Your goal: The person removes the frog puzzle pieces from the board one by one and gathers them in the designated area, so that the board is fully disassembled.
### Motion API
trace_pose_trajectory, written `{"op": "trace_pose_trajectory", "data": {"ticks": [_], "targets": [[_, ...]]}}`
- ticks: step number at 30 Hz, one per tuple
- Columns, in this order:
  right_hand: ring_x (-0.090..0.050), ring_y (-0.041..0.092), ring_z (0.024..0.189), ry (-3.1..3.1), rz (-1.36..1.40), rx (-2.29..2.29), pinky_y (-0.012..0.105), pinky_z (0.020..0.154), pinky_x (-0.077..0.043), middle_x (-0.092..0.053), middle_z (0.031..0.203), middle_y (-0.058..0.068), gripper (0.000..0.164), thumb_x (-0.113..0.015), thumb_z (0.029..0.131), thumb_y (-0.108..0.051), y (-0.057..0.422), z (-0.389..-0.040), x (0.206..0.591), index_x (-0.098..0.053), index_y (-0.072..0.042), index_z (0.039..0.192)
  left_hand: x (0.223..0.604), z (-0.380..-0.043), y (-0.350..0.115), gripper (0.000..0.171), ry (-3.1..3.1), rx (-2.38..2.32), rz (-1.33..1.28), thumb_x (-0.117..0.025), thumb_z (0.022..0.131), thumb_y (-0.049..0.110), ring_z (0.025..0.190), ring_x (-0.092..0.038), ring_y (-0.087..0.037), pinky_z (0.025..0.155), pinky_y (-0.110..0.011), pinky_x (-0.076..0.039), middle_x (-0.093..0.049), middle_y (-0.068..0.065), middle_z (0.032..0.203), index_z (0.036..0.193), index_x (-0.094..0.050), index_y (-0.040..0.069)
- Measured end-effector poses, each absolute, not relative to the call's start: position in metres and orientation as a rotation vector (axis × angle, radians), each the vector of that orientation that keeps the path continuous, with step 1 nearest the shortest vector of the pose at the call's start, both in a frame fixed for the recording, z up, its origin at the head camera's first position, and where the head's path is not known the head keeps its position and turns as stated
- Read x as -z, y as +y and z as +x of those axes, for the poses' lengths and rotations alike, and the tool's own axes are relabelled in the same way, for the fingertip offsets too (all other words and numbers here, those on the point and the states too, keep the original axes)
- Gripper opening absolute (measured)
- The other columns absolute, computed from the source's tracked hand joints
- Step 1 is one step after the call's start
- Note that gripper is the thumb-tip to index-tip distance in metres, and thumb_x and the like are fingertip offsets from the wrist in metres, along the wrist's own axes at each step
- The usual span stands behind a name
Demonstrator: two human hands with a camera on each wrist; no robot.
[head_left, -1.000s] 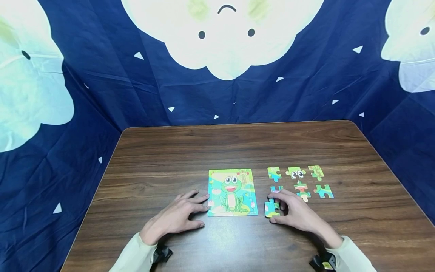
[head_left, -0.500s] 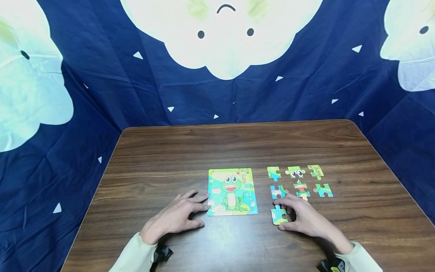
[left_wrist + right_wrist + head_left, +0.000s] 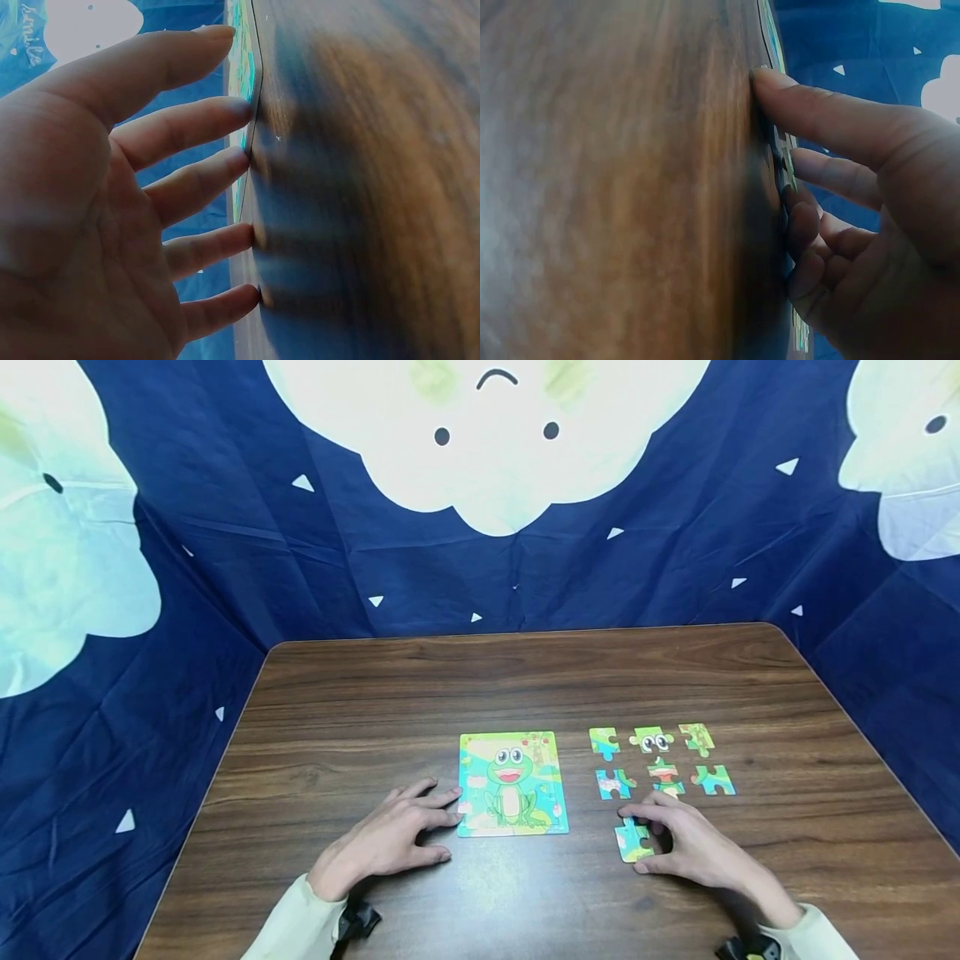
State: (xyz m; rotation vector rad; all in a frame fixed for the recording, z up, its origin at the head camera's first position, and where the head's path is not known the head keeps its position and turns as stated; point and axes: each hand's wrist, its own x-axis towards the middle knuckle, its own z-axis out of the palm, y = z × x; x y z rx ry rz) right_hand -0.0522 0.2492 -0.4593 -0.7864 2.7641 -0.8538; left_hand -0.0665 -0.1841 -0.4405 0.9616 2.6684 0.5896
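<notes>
A jigsaw piece [image 3: 630, 841] in blue, green and yellow lies on the table in the head view, right of the square frog picture board [image 3: 512, 785]. My right hand [image 3: 693, 843] holds it by its edges, index fingertip at the far side and thumb at the near side; the other fingers [image 3: 806, 225] are curled in the right wrist view. My left hand [image 3: 397, 831] rests on the table with fingers spread. Its index and middle fingertips touch the board's left edge, and in the left wrist view its fingers [image 3: 199, 184] reach down to the tabletop.
Beyond my right hand, several jigsaw pieces lie in two rows, among them one with frog eyes [image 3: 652, 741], a frog-mouth piece [image 3: 666, 777] and a pink-and-blue piece [image 3: 615, 783]. The brown wooden table [image 3: 360, 693] is enclosed by a dark blue cloth [image 3: 225, 552] with cloud prints.
My right hand has slid the jigsaw piece right and slightly toward me, away from the board, uncovering the pink-and-blue piece. My left hand and the board have stayed put.
</notes>
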Motion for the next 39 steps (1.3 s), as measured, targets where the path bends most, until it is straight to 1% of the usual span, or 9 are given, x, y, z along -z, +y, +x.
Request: {"op": "trace_pose_trajectory", "data": {"ticks": [12,19,28,33,39], "targets": [[-0.041,-0.004,0.08,2.814,-0.808,0.829,0.017,0.067,-0.035,-0.054,0.096,-0.014,0.06,-0.089,0.071,-0.036,0.2484,-0.0549,0.4615,-0.068,-0.017,0.124,0.4421,-0.0667,-0.184,0.043,2.668,-0.587,0.956,-0.075,0.088,0.033,0.145,-0.04,-0.043,0.106,-0.068,-0.037,-0.054,-0.006,0.151,0.127,-0.071,0.015],[-0.041,-0.002,0.082,2.796,-0.746,0.808,0.019,0.067,-0.035,-0.057,0.102,-0.01,0.063,-0.086,0.073,-0.044,0.2461,-0.0561,0.4583,-0.067,-0.018,0.126,0.4417,-0.0668,-0.184,0.043,2.67,-0.578,0.958,-0.074,0.088,0.033,0.145,-0.04,-0.043,0.106,-0.068,-0.037,-0.054,-0.006,0.152,0.127,-0.07,0.015],[-0.043,-0.002,0.083,2.8,-0.734,0.768,0.019,0.069,-0.035,-0.058,0.106,-0.01,0.062,-0.087,0.072,-0.039,0.2461,-0.0552,0.46,-0.067,-0.019,0.127,0.4414,-0.0664,-0.1836,0.042,2.678,-0.578,0.969,-0.074,0.088,0.034,0.145,-0.041,-0.042,0.106,-0.067,-0.038,-0.055,-0.006,0.151,0.125,-0.071,0.015],[-0.043,-0.002,0.083,2.797,-0.725,0.757,0.019,0.069,-0.036,-0.058,0.105,-0.011,0.062,-0.087,0.073,-0.04,0.246,-0.0553,0.4595,-0.067,-0.019,0.128,0.4415,-0.0665,-0.1837,0.042,2.675,-0.581,0.968,-0.074,0.088,0.034,0.145,-0.041,-0.042,0.106,-0.067,-0.037,-0.055,-0.006,0.151,0.126,-0.071,0.015],[-0.044,-0.002,0.085,2.809,-0.723,0.733,0.02,0.071,-0.038,-0.058,0.105,-0.012,0.062,-0.087,0.073,-0.041,0.2455,-0.055,0.4602,-0.067,-0.02,0.127,0.4417,-0.0662,-0.1838,0.042,2.675,-0.588,0.963,-0.075,0.088,0.034,0.144,-0.041,-0.042,0.107,-0.067,-0.037,-0.055,-0.006,0.151,0.125,-0.071,0.015]]}}
